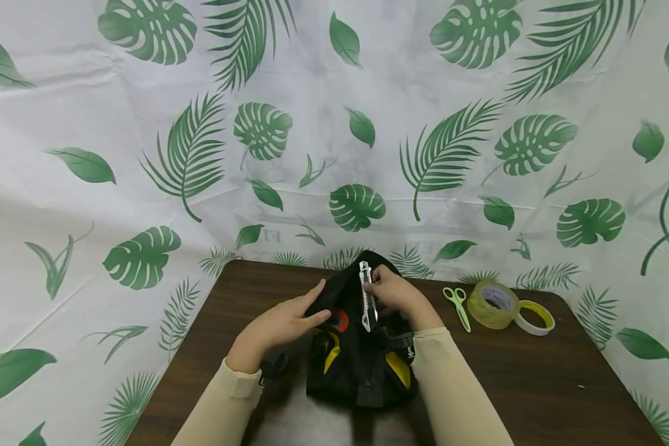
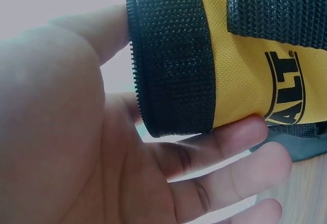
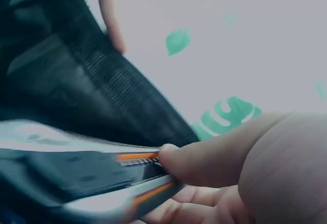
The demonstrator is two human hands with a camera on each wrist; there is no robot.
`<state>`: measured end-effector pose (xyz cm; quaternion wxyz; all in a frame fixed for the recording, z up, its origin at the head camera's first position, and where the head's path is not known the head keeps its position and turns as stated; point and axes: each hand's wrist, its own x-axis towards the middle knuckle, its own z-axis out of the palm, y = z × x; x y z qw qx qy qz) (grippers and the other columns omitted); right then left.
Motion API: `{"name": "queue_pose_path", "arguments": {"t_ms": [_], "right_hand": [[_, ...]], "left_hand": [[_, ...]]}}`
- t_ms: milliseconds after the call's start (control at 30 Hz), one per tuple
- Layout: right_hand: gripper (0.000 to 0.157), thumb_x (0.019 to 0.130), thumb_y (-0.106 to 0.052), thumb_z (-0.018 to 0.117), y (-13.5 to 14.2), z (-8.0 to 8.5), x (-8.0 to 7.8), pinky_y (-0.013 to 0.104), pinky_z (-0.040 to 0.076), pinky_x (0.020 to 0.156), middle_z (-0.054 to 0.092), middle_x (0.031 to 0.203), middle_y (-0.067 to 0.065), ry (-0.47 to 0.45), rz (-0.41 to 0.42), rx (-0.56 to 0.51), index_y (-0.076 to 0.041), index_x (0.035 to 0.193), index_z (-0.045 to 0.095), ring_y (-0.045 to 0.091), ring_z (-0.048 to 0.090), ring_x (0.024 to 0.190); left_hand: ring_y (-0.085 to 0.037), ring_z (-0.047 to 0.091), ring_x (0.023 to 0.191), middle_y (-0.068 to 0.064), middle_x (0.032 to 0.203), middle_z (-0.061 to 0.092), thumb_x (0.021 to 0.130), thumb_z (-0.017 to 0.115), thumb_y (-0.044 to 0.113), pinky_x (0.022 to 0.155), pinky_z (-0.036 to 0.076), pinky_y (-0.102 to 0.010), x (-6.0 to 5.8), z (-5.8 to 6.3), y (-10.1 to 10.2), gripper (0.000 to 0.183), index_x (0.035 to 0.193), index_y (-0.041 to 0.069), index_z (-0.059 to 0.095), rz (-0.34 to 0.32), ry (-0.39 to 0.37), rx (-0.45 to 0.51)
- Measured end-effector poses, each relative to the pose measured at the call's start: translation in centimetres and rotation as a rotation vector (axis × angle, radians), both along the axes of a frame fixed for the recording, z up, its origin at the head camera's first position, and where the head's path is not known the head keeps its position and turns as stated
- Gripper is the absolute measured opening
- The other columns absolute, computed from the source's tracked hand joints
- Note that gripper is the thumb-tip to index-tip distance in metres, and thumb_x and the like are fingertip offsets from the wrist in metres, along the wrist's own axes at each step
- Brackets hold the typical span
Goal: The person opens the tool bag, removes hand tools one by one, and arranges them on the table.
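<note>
A black and yellow zippered tool bag [image 1: 340, 378] stands on the table, its black inner lining showing in the right wrist view. My left hand [image 1: 281, 325] holds the zippered edge of the bag [image 2: 173, 81] at its left side, thumb and fingers on either side of the fabric. With thumb and fingers my right hand [image 1: 398, 294] pinches a silver and black utility knife [image 1: 368, 297] over the bag's opening. Up close in the right wrist view, the utility knife [image 3: 92, 168] shows orange strips and is partly blurred. The bag's bottom inside is hidden.
Right of the bag lie light-green scissors [image 1: 458, 306], a wide roll of clear tape [image 1: 487, 316] and a narrow white-and-yellow tape roll [image 1: 545, 327]. The dark wooden table [image 1: 535, 384] meets a leaf-patterned white curtain [image 1: 312, 155] behind.
</note>
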<state>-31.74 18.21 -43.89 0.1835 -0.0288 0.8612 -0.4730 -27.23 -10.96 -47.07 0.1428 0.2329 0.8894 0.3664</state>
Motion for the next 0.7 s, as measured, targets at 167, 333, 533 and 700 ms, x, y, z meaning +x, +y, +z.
{"name": "queue_pose_path", "arguments": {"t_ms": [167, 333, 533, 700], "right_hand": [[0.044, 0.115, -0.018, 0.056, 1.1, 1.2, 0.5, 0.036, 0.065, 0.079, 0.069, 0.123, 0.022, -0.05, 0.078, -0.163, 0.0, 0.152, 0.04, 0.027, 0.074, 0.102], [0.049, 0.113, -0.013, 0.06, 1.9, 2.3, 1.2, 0.031, 0.063, 0.08, 0.071, 0.129, 0.019, -0.047, 0.123, -0.257, 0.002, 0.156, 0.045, 0.025, 0.072, 0.107], [0.04, 0.113, -0.019, 0.061, 2.6, 2.8, 2.0, 0.032, 0.058, 0.078, 0.066, 0.123, 0.014, -0.002, 0.068, -0.273, -0.005, 0.15, 0.054, 0.02, 0.062, 0.092], [0.042, 0.117, -0.032, 0.051, 3.6, 2.7, 2.9, 0.029, 0.055, 0.058, 0.063, 0.107, 0.01, -0.012, 0.026, -0.23, -0.008, 0.151, 0.053, 0.015, 0.06, 0.069]], "left_hand": [[-0.027, 0.033, 0.166, 0.006, 0.181, 0.023, 0.107, 0.051, 0.071, 0.134, 0.029, -0.058, 0.1, 0.1, -0.1, 0.085, 0.175, 0.043, 0.007, 0.0, -0.008, 0.008], [-0.027, 0.034, 0.166, 0.005, 0.181, 0.023, 0.108, 0.051, 0.07, 0.134, 0.029, -0.058, 0.2, 0.1, -0.1, 0.085, 0.175, 0.042, 0.008, -0.001, -0.004, 0.008], [-0.028, 0.033, 0.166, 0.004, 0.181, 0.024, 0.108, 0.051, 0.07, 0.134, 0.03, -0.059, 0.1, 0.1, -0.1, 0.085, 0.176, 0.041, 0.008, -0.002, -0.008, 0.01], [-0.028, 0.033, 0.166, 0.005, 0.181, 0.023, 0.108, 0.051, 0.07, 0.134, 0.029, -0.058, 0.2, 0.0, -0.1, 0.084, 0.175, 0.044, 0.007, 0.0, -0.003, 0.006]]}}
